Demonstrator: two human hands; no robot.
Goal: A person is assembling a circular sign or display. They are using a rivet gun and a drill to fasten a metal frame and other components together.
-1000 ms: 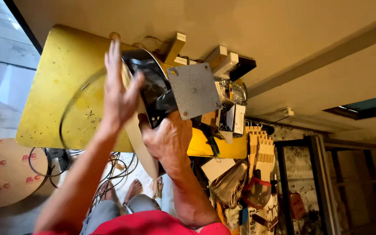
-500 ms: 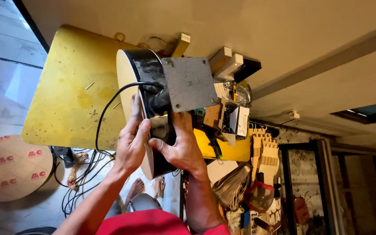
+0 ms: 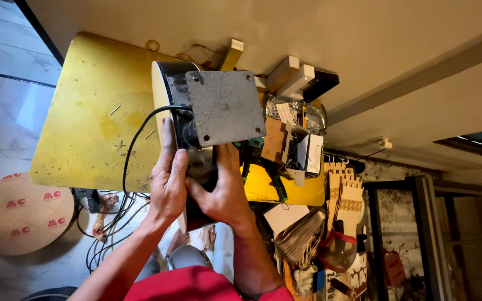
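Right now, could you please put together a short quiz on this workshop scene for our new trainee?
1. True or false: both hands grip the black round machine with the grey square metal plate.
2. Which surface lies behind the machine? A) a yellow flat board B) a blue cloth C) a glass pane
3. Fill in: a thin black ____ loops from the machine past the left hand.

Key:
1. True; the left hand and the right hand both clasp its lower body.
2. A
3. cable
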